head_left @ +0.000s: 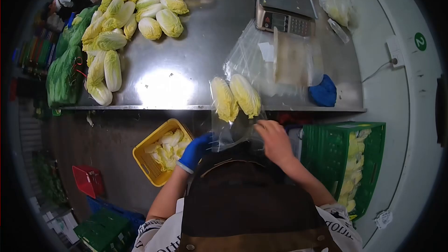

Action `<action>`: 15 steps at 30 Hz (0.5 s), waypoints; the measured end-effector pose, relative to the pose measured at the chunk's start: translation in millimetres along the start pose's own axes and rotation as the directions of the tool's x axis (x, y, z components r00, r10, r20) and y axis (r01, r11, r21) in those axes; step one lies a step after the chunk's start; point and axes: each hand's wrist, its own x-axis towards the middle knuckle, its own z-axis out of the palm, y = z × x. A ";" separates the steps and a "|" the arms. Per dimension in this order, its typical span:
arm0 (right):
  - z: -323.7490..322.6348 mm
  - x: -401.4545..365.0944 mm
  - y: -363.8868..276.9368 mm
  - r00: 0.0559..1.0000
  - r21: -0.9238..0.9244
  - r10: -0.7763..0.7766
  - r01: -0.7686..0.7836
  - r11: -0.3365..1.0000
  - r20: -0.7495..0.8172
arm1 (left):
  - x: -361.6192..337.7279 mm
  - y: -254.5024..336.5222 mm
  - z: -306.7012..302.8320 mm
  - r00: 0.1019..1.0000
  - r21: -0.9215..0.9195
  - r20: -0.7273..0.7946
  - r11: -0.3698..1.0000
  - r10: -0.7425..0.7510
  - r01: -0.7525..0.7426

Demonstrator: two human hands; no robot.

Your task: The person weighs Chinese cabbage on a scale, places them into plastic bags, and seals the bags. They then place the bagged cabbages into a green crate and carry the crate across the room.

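Apart, the gloved left hand (pixel 195 153) and bare right hand (pixel 274 140) flanked a clear plastic bag (pixel 226 133); whether either gripped it was unclear. Beyond and between them, its two napa cabbages (pixel 245 95) overhung the steel table's (pixel 200 60) edge; a slack hold could have dropped them.

My left fingers (pixel 204 142) are sheathed in a bright blue glove (pixel 191 156) with a pale cuff (pixel 185 167) at the wrist, while my right fingers (pixel 265 130) are bare. I wear a dark apron (pixel 247 200) with a brown band (pixel 256 244) and round studs (pixel 320 238), over a white shirt (pixel 176 224) whose short sleeves (pixel 341 226) are printed with black lettering
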 end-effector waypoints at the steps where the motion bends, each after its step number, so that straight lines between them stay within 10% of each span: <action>1: 4.3 4.3 -12.0 0.997 0.118 -0.071 0.074 0.990 -0.026 | 4.8 2.7 2.1 0.999 -0.040 -0.021 0.998 -0.040 0.039; 9: 109.3 35.8 -40.9 0.914 0.159 -0.317 0.284 0.946 0.252 | 46.7 -34.5 -16.0 0.966 0.247 -0.236 0.968 0.107 -0.047; 15: 50.9 -23.7 -10.7 0.870 0.224 -0.408 0.354 0.908 0.279 | 44.2 -33.5 -32.7 0.957 0.317 -0.241 0.945 0.162 -0.080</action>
